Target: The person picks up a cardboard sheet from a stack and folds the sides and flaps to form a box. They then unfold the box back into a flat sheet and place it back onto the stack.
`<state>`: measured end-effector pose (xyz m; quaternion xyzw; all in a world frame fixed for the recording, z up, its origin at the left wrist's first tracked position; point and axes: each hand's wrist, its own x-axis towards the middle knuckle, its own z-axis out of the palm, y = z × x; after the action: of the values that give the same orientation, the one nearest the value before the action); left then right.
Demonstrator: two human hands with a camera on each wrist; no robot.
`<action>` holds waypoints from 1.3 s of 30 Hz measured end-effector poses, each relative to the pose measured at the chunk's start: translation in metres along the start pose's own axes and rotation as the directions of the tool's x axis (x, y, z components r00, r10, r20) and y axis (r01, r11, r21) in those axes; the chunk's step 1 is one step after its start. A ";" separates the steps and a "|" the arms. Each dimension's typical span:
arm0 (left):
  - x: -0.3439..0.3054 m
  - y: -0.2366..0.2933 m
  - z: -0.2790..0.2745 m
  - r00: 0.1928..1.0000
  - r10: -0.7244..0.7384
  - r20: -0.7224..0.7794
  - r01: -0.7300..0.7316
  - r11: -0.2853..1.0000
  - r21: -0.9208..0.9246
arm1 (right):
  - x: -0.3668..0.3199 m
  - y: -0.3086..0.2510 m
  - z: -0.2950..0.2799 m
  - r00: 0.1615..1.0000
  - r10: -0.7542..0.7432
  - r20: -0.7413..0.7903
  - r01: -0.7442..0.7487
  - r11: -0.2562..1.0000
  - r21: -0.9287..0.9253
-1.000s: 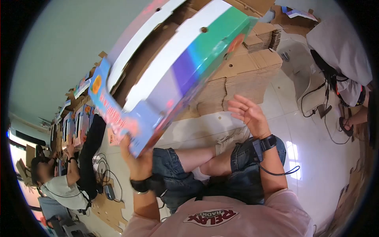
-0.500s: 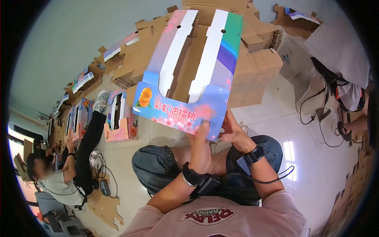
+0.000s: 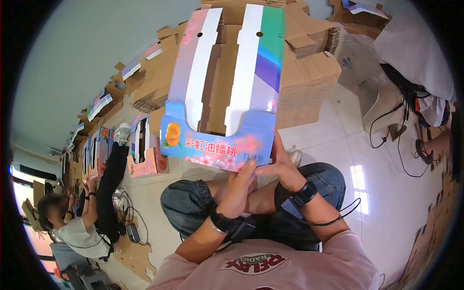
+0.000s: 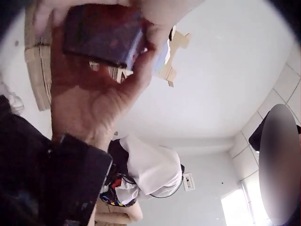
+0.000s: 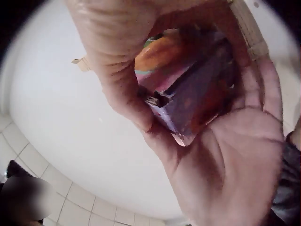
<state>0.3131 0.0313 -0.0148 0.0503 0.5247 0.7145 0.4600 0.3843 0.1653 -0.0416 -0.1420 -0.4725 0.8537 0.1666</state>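
A printed cardboard fruit carton [image 3: 217, 147] is held up in front of me, its long opening facing me. The blue front panel bears an orange fruit, pink blossoms and red characters. My left hand [image 3: 238, 188] grips the near right corner, thumb on the front panel and fingers underneath. Just to its right, my right hand [image 3: 284, 166] holds the same corner, its thumb at the lower edge and its fingers along the side. Both wrist views show the carton's corner [image 4: 101, 35] [image 5: 188, 94] between thumb and fingers.
Stacks of flat brown cardboard [image 3: 309, 92] stand behind the carton. Another printed carton [image 3: 147, 162] is on the floor at left, near a seated person [image 3: 79, 229] with several more cartons. Cables [image 3: 126, 212] and a cardboard sheet [image 3: 128, 251] lie on the floor.
One second ago my left hand alone held the carton tilted at the left. It has swung round to the middle and straightened, and my right hand has come to its corner.
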 end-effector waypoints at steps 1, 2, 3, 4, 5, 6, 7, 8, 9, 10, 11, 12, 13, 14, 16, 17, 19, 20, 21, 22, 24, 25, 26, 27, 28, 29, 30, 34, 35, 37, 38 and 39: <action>-0.002 0.001 -0.009 1.000 -0.004 0.007 0.004 1.000 0.002 | 0.001 0.002 -0.002 1.000 -0.025 -0.009 0.024 0.999 -0.030; -0.004 0.001 -0.021 0.992 -0.122 0.043 0.119 0.989 0.083 | 0.000 0.000 -0.004 0.999 -0.029 -0.016 0.028 0.999 -0.028; -0.006 0.004 -0.032 0.968 -0.241 0.064 0.227 0.959 0.168 | 0.000 0.001 -0.005 0.999 -0.038 -0.023 0.037 0.998 -0.042; -0.009 0.014 -0.037 0.968 -0.244 0.061 0.230 0.958 0.173 | 0.000 0.002 -0.004 0.999 -0.045 -0.027 0.043 0.998 -0.053; -0.015 0.024 -0.039 0.929 -0.296 0.220 0.169 0.872 0.460 | -0.001 0.001 -0.003 0.999 -0.045 -0.027 0.043 0.998 -0.046; -0.022 0.034 -0.038 0.855 -0.386 0.347 0.045 0.721 0.691 | -0.002 -0.004 0.000 0.999 -0.029 -0.040 0.028 0.999 -0.017; -0.028 0.046 -0.031 0.841 -0.385 0.381 -0.021 0.680 0.733 | -0.003 -0.005 0.002 0.999 -0.010 -0.050 0.011 1.000 0.013; -0.030 0.057 -0.026 0.844 -0.385 0.373 -0.015 0.678 0.735 | -0.002 -0.002 0.001 0.999 -0.006 -0.045 0.006 1.000 0.019; -0.030 0.068 -0.021 0.844 -0.328 0.424 -0.107 0.671 0.734 | 0.000 0.002 -0.002 0.999 -0.030 -0.032 0.030 1.000 -0.007; -0.029 0.078 -0.015 0.836 -0.271 0.476 -0.200 0.658 0.726 | 0.001 0.004 -0.003 0.998 -0.055 -0.018 0.055 0.998 -0.035; -0.029 0.085 -0.007 0.869 -0.152 0.471 -0.237 0.708 0.666 | 0.001 0.001 -0.001 0.998 -0.056 -0.015 0.055 0.998 -0.036; -0.024 0.088 0.000 0.869 -0.151 0.471 -0.238 0.708 0.665 | -0.001 -0.004 0.003 0.998 -0.060 -0.014 0.060 0.998 0.007; -0.016 0.090 0.008 0.897 0.036 0.440 -0.355 0.652 0.670 | -0.002 -0.007 0.005 0.998 -0.064 -0.013 0.064 0.997 0.048; -0.008 0.092 0.015 0.885 0.226 0.407 -0.459 0.575 0.678 | -0.002 -0.007 0.006 0.998 -0.065 -0.012 0.065 0.997 0.046; 0.006 0.102 0.029 0.785 0.350 0.512 -0.611 0.294 0.735 | -0.002 -0.009 0.005 0.999 -0.050 -0.009 0.051 0.998 0.034; 0.011 0.105 0.035 0.655 0.420 0.628 -0.685 -0.020 0.728 | -0.003 -0.009 0.004 0.999 -0.053 -0.010 0.053 0.998 0.033; 0.018 0.107 0.047 0.619 0.425 0.660 -0.685 -0.118 0.718 | -0.003 -0.007 0.002 0.999 -0.029 -0.026 0.029 0.999 -0.028; 0.019 0.106 0.051 0.583 0.427 0.691 -0.676 -0.217 0.704 | -0.002 -0.008 0.003 0.999 -0.029 -0.025 0.029 0.999 -0.027; 0.020 0.104 0.053 0.584 0.427 0.690 -0.674 -0.218 0.705 | -0.002 -0.008 0.003 0.998 -0.052 -0.024 0.052 0.999 -0.013; 0.021 0.102 0.055 0.603 0.407 0.686 -0.646 -0.255 0.719 | -0.001 -0.009 0.004 0.997 -0.075 -0.023 0.075 0.997 0.001; 0.021 0.101 0.059 0.624 0.384 0.680 -0.617 -0.291 0.731 | -0.001 -0.006 0.001 0.997 -0.072 -0.021 0.072 0.997 0.012; 0.021 0.102 0.061 0.626 0.381 0.680 -0.608 -0.307 0.732 | -0.001 -0.004 0.001 0.997 -0.070 -0.019 0.071 0.997 0.019; 0.021 0.103 0.062 0.627 0.378 0.681 -0.599 -0.324 0.732 | -0.002 -0.006 0.002 0.997 -0.070 -0.019 0.071 0.997 0.022; 0.023 0.102 0.063 0.628 0.377 0.681 -0.598 -0.326 0.732 | -0.002 -0.010 0.003 0.998 -0.060 -0.016 0.060 0.998 0.032; 0.025 0.101 0.064 0.615 0.388 0.686 -0.585 -0.358 0.727 | -0.002 -0.013 0.005 0.999 -0.049 -0.012 0.050 0.998 0.040; 0.027 0.101 0.064 0.602 0.399 0.692 -0.572 -0.389 0.722 | -0.003 -0.014 0.006 0.999 -0.050 -0.012 0.050 0.998 0.042; 0.030 0.101 0.064 0.601 0.399 0.692 -0.572 -0.390 0.721 | -0.004 -0.013 0.007 1.000 -0.016 -0.009 0.017 0.998 0.059; 0.038 0.101 0.065 0.647 0.363 0.671 -0.561 -0.369 0.741 | -0.007 -0.009 0.007 0.999 -0.033 0.015 0.032 0.996 0.084; 0.038 0.100 0.066 0.666 0.351 0.658 -0.548 -0.368 0.751 | -0.008 -0.009 0.007 0.999 -0.035 0.015 0.034 0.996 0.085; 0.037 0.099 0.067 0.683 0.330 0.651 -0.534 -0.382 0.754 | -0.012 -0.009 0.008 0.999 -0.025 0.045 0.020 0.995 0.097; 0.036 0.099 0.067 0.701 0.311 0.641 -0.518 -0.395 0.758 | -0.013 -0.007 0.008 0.998 -0.026 0.049 0.021 0.995 0.097; 0.036 0.098 0.067 0.701 0.314 0.641 -0.516 -0.398 0.759 | -0.015 -0.005 0.009 0.998 -0.018 0.053 0.012 0.994 0.113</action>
<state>0.2703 0.1015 0.0778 0.6181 0.7671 0.1703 -0.0234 0.3947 0.1544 -0.0312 -0.1056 -0.4290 0.8812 0.1681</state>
